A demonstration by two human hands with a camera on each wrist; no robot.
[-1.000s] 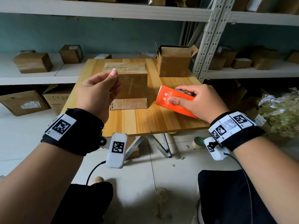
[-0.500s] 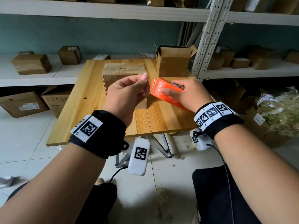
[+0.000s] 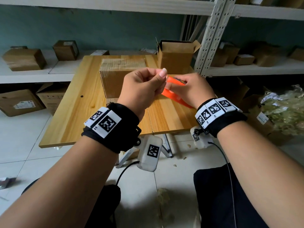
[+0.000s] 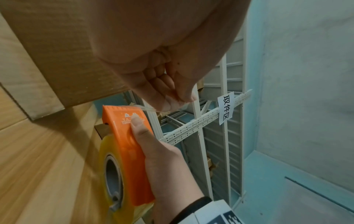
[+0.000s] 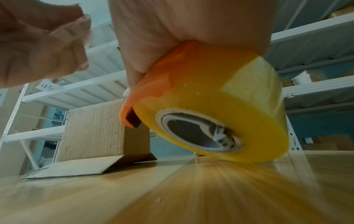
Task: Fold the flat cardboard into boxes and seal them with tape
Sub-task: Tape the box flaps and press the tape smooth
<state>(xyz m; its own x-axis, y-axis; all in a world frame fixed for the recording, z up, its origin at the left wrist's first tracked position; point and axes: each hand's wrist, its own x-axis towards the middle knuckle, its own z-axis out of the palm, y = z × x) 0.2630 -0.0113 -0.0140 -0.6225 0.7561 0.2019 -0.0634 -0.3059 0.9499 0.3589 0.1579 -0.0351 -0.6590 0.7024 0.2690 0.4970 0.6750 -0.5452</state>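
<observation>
Orange tape dispenser (image 3: 174, 94) with yellowish roll (image 5: 229, 121) held just above desk (image 3: 74, 116), in front of taped box (image 3: 115, 74). Right hand (image 3: 192, 91) fingers curled round dispenser housing. Left hand (image 3: 141, 89) fingers (image 4: 168, 104) narrow, pinching free tape end at dispenser mouth (strip thin, barely visible).

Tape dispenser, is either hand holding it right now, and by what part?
The right hand grips the orange tape dispenser around its plastic body, above the yellow roll. The left hand pinches the loose tape end at the cutter end.
</observation>
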